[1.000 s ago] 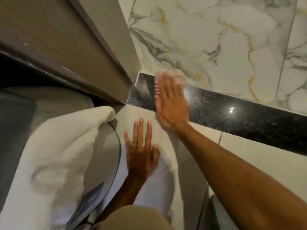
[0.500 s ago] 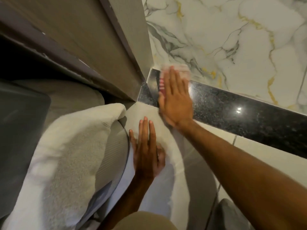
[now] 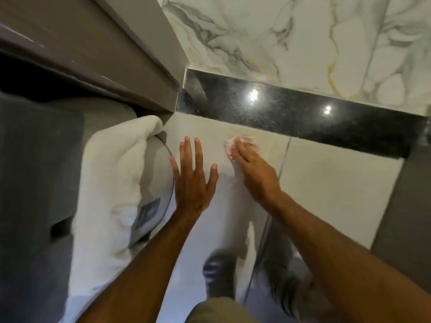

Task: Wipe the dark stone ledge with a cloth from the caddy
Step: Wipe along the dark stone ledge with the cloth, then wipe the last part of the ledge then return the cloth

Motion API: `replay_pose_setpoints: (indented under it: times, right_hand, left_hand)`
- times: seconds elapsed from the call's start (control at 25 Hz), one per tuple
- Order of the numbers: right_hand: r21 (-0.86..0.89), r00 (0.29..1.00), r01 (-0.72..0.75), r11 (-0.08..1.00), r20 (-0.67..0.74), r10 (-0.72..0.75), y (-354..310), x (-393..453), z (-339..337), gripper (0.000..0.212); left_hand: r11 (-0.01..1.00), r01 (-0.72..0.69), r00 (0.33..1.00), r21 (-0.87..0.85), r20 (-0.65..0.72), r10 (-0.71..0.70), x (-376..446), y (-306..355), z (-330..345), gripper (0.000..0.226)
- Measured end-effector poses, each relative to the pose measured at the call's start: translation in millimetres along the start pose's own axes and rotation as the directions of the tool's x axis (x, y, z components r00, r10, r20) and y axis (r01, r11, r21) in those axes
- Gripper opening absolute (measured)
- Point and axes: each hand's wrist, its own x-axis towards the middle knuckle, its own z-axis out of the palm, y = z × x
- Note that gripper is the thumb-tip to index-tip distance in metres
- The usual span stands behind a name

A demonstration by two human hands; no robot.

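The dark stone ledge (image 3: 303,115) runs from the wall corner toward the right, glossy with two light reflections. My right hand (image 3: 254,173) presses a small white and pink cloth (image 3: 242,142) flat against the pale tile face just below the ledge; only the cloth's edge shows past my fingertips. My left hand (image 3: 192,180) lies flat on the same pale tile face, fingers spread, holding nothing. No caddy is in view.
A white towel (image 3: 112,183) is draped over a grey rounded surface at the left. A brown door frame (image 3: 130,54) meets the ledge's left end. Marble wall tiles (image 3: 303,38) rise behind the ledge. A dark shoe (image 3: 219,273) shows below.
My right hand slid the cloth off the left end of the ledge and down onto the tile face below it. The camera view shifted right. My left hand stayed flat on the tile.
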Motion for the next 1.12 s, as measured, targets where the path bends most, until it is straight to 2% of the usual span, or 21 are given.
replay_pose_setpoints:
  times: [0.08,0.16,0.28,0.4,0.52,0.64,0.76,0.92,1.0,1.12]
  right_hand:
    - [0.083,0.986,-0.17,0.982,0.011,0.169,-20,-54,-29,0.062]
    - [0.162,0.985,-0.167,0.973,-0.026,0.173,-50,-115,-56,0.065]
    - [0.397,0.974,-0.119,0.91,-0.131,0.185,-115,-205,-97,0.053]
    - [0.412,0.966,-0.062,0.909,-0.204,0.158,-190,-288,-138,0.053]
    - [0.42,0.968,-0.009,0.908,-0.224,0.113,-248,-343,-158,0.052]
    - [0.398,0.976,0.004,0.917,-0.201,0.083,-300,-380,-163,0.049]
    - [0.383,0.991,0.052,0.922,-0.136,0.0,-352,-396,-130,0.046]
    - [0.353,0.997,0.07,0.933,0.009,-0.079,-415,-372,-43,0.04]
    - [0.332,0.999,0.035,0.942,0.015,-0.043,-436,-345,14,0.035]
    - [0.244,0.995,-0.072,0.967,-0.043,0.085,-439,-305,92,0.025]
  left_hand:
    - [0.998,-0.051,0.998,-0.038,0.021,0.052,-45,11,-48,0.082]
    - [0.989,-0.09,0.994,-0.119,0.058,0.097,-93,18,-106,0.08]
    - [0.984,-0.096,0.99,-0.153,0.089,0.11,-163,17,-193,0.078]
    - [0.977,-0.124,0.989,-0.172,0.055,0.135,-222,6,-289,0.08]
    - [0.97,-0.166,0.984,-0.176,0.027,0.174,-257,-24,-357,0.077]
    - [0.978,-0.112,0.994,-0.175,-0.022,0.11,-272,-67,-405,0.068]
    - [0.991,-0.037,0.998,-0.128,-0.057,0.03,-269,-127,-429,0.071]
    - [0.995,0.055,0.99,-0.082,-0.121,-0.065,-234,-210,-422,0.074]
    - [0.998,0.035,0.986,-0.059,-0.159,-0.044,-207,-243,-401,0.067]
    - [0.991,-0.126,0.974,-0.044,-0.194,0.116,-169,-272,-372,0.063]
